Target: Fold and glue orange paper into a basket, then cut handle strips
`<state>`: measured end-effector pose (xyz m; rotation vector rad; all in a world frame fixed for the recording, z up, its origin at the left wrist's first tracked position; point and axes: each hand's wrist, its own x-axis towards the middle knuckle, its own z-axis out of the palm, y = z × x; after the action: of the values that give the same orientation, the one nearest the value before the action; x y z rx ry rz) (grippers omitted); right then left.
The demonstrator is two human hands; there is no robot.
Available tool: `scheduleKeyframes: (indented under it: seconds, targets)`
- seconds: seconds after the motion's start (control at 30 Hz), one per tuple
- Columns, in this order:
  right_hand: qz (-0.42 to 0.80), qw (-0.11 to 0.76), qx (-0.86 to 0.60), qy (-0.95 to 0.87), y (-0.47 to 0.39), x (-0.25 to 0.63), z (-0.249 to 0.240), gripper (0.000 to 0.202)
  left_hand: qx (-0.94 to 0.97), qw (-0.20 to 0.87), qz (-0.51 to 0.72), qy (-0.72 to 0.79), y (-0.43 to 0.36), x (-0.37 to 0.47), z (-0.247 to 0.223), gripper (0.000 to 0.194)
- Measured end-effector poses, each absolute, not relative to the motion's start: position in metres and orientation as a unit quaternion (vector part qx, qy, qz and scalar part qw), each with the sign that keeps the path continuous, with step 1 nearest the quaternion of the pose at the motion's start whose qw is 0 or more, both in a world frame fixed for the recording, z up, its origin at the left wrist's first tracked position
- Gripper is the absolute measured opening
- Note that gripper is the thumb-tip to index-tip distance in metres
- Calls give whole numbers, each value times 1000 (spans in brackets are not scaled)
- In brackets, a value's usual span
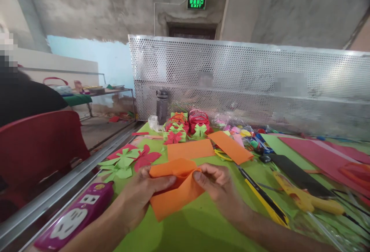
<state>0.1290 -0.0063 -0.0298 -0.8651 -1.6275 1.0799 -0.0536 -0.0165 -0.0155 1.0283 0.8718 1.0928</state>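
A folded orange sheet [176, 202] is held between both hands above the green table top [185, 229], its upper flap and lower part spread apart with a dark gap inside. My left hand [147, 190] is closed on its left side, the thumb pressing over the fold. On the right, my right hand [215, 180] pinches the sheet's corner between thumb and fingers. Just beyond lie two flat orange pieces, one [190, 149] behind the folded sheet and another [230, 146] slanting to the right.
Green and red bow-shaped cutouts [125, 161] and a purple power strip [78, 213] lie left. A yellow cutter [264, 198], yellow glue gun [303, 196] and black phone [300, 175] lie right. Small decorated baskets [199, 122] and a bottle [162, 107] stand behind; a person sits left.
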Motion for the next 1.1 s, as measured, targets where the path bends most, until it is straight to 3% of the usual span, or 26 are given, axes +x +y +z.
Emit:
scheduleKeyframes:
  seconds: [0.27,0.4,0.6,0.87,1.1]
  targets:
    - [409,509,-375,-658,-4,130,-32,27,405,645,491,422,-19,-55,-16,33]
    - [370,536,-395,-648,-1,133,-29,27,444,660,489,356,-20,-55,-11,40]
    - [319,587,-403,-625,3,140,-22,29,497,549,566,362,-24,-52,-8,61]
    - [324,601,-381,-624,-1,140,-20,28,480,541,564,399,-25,-48,-12,36]
    - [318,600,-377,-630,0,138,-26,27,471,551,559,402,-22,-49,-15,28]
